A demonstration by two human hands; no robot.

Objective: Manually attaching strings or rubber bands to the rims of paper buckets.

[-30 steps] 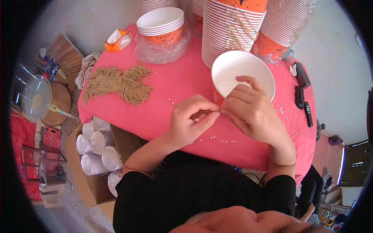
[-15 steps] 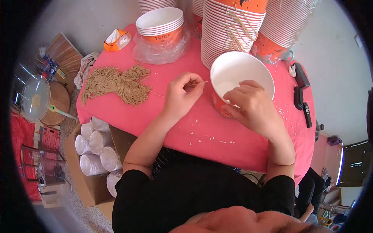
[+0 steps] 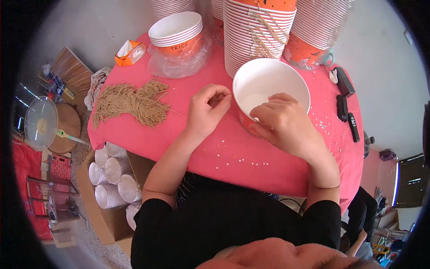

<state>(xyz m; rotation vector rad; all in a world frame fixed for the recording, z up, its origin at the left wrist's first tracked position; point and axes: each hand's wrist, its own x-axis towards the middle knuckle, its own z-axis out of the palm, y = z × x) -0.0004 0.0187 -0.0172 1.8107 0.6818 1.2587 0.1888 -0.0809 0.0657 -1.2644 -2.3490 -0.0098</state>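
A large paper bucket point(image 3: 270, 72), white inside and orange outside, stands tilted slightly toward me on the pink table. My right hand point(image 3: 289, 125) grips its near rim, fingers curled over into the inside and thumb on the outer wall. Just left of the bucket, my left hand point(image 3: 208, 110) is pinched around a thin piece of tan twine at its fingertips. A heap of cut tan twine point(image 3: 130, 104) lies farther left, one loose strand trailing from it toward my left wrist.
Behind the bucket rises a tall stack of nested buckets point(image 3: 251, 40) with twine handles. Other wrapped stacks point(image 3: 309, 49) stand beside it. Small white dots point(image 3: 242, 160) lie scattered on the pink tablecloth point(image 3: 197, 154). Black objects point(image 3: 345, 85) sit at the right edge. A carton point(image 3: 109, 224) holds wrapped cups.
The view has shifted slightly, so the table things appear a little farther left. Both hands keep their holds, the left with its fingertips now closer to the bucket's rim.
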